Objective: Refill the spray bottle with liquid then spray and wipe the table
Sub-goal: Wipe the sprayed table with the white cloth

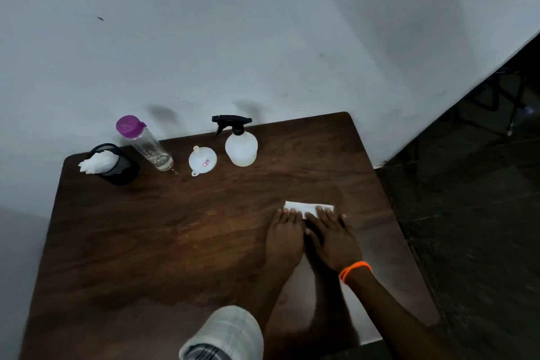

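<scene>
Both hands lie flat, side by side, on a white tissue (309, 209) on the brown tabletop (175, 242). The left hand (285, 238) and right hand (333, 240) press it with straight fingers, each grip spread. The spray bottle (241, 146) stands at the far edge, beside a funnel (202, 159) and a water bottle (144, 143).

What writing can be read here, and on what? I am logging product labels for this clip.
None can be read.
Funnel: small red and blue sticker, too small to read.
Water bottle: pale print on the clear wall, blurred.
Spray bottle: no label visible.
</scene>
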